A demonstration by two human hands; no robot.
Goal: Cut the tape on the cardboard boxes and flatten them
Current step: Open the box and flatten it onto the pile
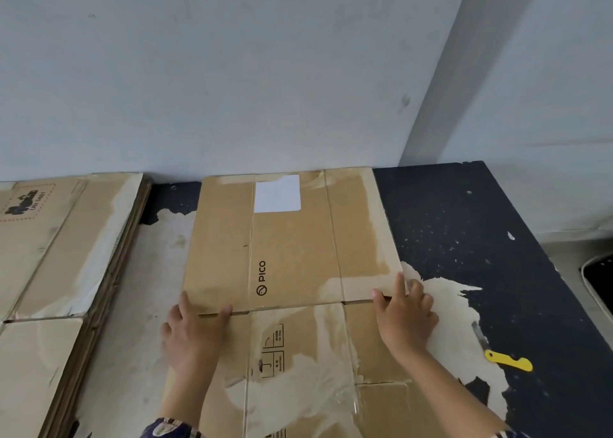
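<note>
Pressing the box flat is the step you seem to be on, so do it with care. The box lies already collapsed in the middle of the counter, its far end close against the wall, and your two hands hold it at the slit where the far flaps begin. Your left hand has the fingers curled into the slit at the left side, the thumb lying on top; your right hand pinches the edge at the right side in the same way, with some fingers hidden behind the cardboard. To do it well, I think you should keep both hands level with each other, so that the cardboard does not twist, and push down along the creases and not across them. The torn paper and old tape on the surface may catch, so slide slowly. The yellow cutter rests on the counter near your right wrist; mind your arm there. A pile of flattened boxes waits at the left, well apart.
</note>
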